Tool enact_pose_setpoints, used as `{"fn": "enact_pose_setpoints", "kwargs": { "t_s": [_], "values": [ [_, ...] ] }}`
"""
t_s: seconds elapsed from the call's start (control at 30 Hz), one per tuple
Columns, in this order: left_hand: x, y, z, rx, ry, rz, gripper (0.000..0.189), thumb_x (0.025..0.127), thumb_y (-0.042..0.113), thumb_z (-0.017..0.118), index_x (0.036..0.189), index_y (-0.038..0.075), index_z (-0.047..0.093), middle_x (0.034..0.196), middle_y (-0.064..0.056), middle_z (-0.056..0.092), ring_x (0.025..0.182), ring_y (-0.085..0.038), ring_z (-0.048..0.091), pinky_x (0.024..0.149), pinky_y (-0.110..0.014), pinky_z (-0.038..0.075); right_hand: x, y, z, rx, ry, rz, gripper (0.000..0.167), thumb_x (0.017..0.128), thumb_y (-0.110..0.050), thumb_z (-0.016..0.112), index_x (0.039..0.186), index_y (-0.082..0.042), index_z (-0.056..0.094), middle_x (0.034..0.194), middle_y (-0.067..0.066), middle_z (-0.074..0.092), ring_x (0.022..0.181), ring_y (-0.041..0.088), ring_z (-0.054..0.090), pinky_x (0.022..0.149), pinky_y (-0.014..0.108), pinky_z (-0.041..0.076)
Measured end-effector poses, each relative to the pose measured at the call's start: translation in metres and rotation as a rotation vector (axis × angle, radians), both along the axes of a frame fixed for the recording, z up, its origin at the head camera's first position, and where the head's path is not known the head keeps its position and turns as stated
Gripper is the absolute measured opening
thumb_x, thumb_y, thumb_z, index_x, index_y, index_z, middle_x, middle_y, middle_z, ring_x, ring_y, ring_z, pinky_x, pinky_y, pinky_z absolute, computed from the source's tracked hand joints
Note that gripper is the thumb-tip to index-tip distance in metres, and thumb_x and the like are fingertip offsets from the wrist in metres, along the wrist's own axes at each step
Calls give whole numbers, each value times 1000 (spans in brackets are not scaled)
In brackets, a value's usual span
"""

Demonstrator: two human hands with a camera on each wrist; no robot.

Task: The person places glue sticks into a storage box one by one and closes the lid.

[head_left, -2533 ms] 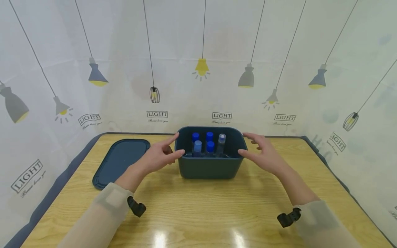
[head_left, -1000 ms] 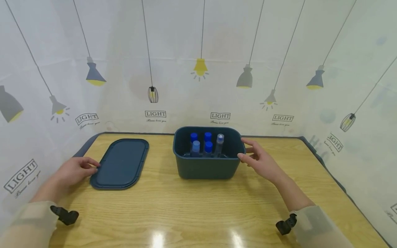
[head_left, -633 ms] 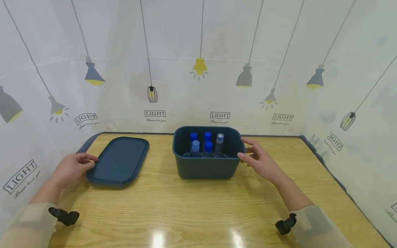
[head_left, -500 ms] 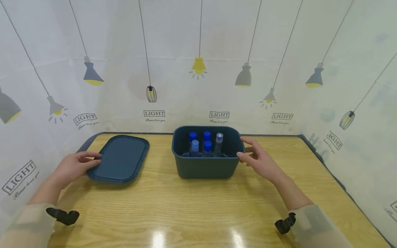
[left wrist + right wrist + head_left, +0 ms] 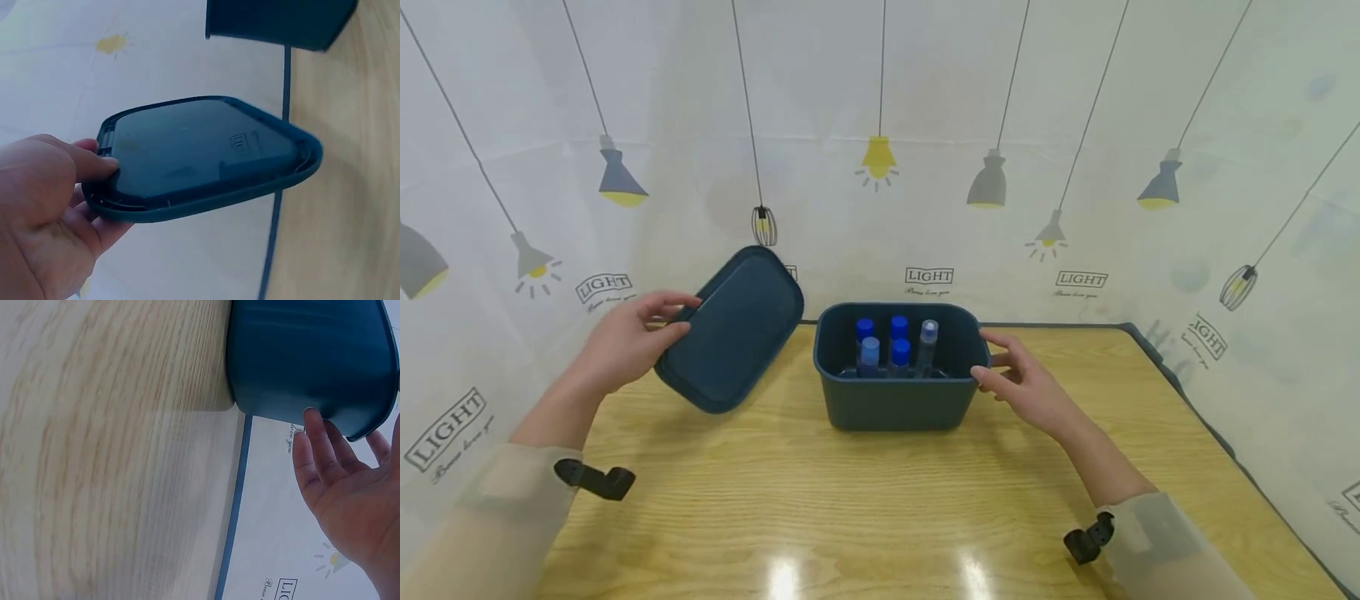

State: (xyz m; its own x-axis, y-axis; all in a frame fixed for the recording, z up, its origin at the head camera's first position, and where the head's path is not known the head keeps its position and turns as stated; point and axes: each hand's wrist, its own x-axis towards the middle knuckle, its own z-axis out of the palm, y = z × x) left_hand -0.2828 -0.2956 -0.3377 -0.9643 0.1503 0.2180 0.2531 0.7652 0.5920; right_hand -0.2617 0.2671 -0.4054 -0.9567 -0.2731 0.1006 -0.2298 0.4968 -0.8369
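My left hand (image 5: 632, 342) pinches a dark blue-green box lid (image 5: 741, 333) by its left edge, thumb on one face and fingers behind. The lid is tilted and raised above the table; its recessed, ribbed underside shows in the left wrist view. A matching rectangular box (image 5: 898, 407) stands open-topped at the back middle of the table. Inside it, several slim clear bottles with blue caps (image 5: 899, 350) stand upright. My right hand (image 5: 1026, 383) rests at the box's right end, thumb at the front corner of the rim, the loosely extended fingers against the outer wall.
The light wooden table (image 5: 865, 508) has a dark edge along the back, close behind the box. Behind it hangs a pale cloth backdrop (image 5: 835, 108) printed with lamps.
My left hand has left the box, taken hold of the lid at the left, then lifted and tilted it toward the box. My right hand stays at the box's right end.
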Motion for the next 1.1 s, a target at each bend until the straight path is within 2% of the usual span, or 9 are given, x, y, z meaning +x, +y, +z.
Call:
{"fn": "enact_pose_setpoints", "kwargs": {
  "t_s": [0.23,0.33,0.4,0.57,0.63,0.77,0.87,1.0,1.1],
  "values": [
    [-14,58,36,9,164,-56,41,114,12,59,154,20,57,141,-26,65,109,-45,77,66,-38,50,-1,-1,3,-5,-2,4,70,112,-40,65,173,-28,33,154,25,58,119,46,71,99,46,57],
    [-22,81,45,20,224,-107,42,113,8,58,154,19,57,137,-25,67,101,-41,78,68,-41,50,-1,-2,4,-3,-5,3,70,112,-41,65,173,-28,33,155,24,57,119,46,71,99,46,57],
    [-29,96,47,29,267,-143,43,112,5,59,153,17,60,138,-23,67,106,-42,77,76,-46,57,0,-2,5,-1,-5,3,70,112,-41,65,173,-28,34,155,24,57,119,46,71,98,44,57],
    [-40,131,49,56,358,-233,41,108,-3,62,145,12,69,147,-18,68,128,-41,70,104,-58,59,1,-2,7,30,3,1,70,111,-43,65,172,-27,34,159,23,54,120,42,70,99,44,57],
    [-41,143,48,53,391,-276,40,107,-4,63,143,11,71,145,-17,69,129,-38,68,105,-56,58,1,-3,9,65,6,-10,71,111,-46,65,172,-28,35,163,22,52,125,39,68,101,47,56],
    [-41,162,45,32,449,-375,39,106,-5,65,141,11,74,139,-15,73,127,-35,68,103,-53,58,1,-7,19,95,45,-47,73,111,-49,64,173,-25,32,167,21,48,135,40,62,109,58,54],
    [-37,172,41,14,479,-436,40,106,-6,66,139,12,75,131,-13,75,115,-32,69,92,-48,58,-1,-12,30,42,103,-79,73,112,-44,63,173,-23,29,168,21,47,140,42,60,113,64,51],
    [-34,181,33,8,509,-509,41,104,-9,66,136,13,78,121,-12,75,98,-28,65,80,-43,52,-5,-20,43,-38,201,-105,69,113,-36,63,173,-25,32,169,19,45,142,42,58,117,64,46],
    [-31,186,27,22,549,-562,40,101,-11,67,132,11,80,119,-11,76,101,-28,69,83,-44,56,-8,-25,51,-47,265,-95,65,113,-32,63,172,-24,37,169,18,43,143,40,56,119,62,44]
  ]
}}
